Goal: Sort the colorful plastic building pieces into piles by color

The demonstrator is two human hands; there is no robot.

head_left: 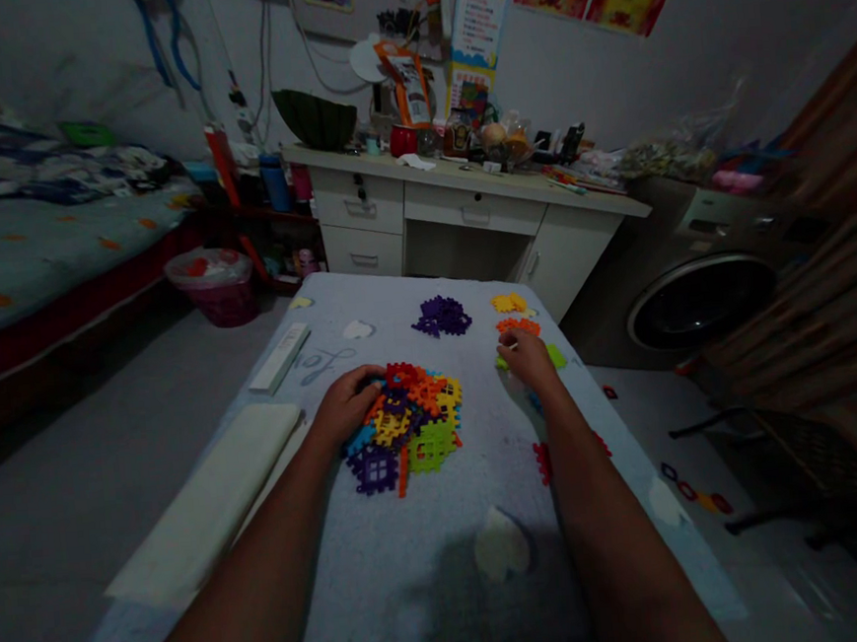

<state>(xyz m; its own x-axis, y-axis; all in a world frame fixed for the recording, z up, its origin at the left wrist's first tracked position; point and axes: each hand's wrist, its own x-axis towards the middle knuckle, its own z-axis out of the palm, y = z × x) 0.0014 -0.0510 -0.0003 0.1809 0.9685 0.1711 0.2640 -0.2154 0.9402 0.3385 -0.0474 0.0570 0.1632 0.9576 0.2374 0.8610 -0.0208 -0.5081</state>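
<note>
A mixed heap of flat plastic grid tiles (411, 423) in purple, yellow, orange, green and blue lies on a table covered with a pale cloth (419, 579). My left hand (347, 403) rests against the heap's left side, fingers curled into the tiles. My right hand (526, 357) reaches to the right edge, fingers closed over a small green pile (554, 356). Sorted piles sit beyond: purple (441, 316), yellow (508, 303), orange (518, 327). A red tile (542, 460) lies beside my right forearm.
A long white box (280, 356) and a white pad (209, 497) lie on the table's left. A white desk (464, 209) crowded with clutter stands behind, a washing machine (700, 290) right, a bed (37, 253) left. Loose tiles (690, 490) lie on the floor.
</note>
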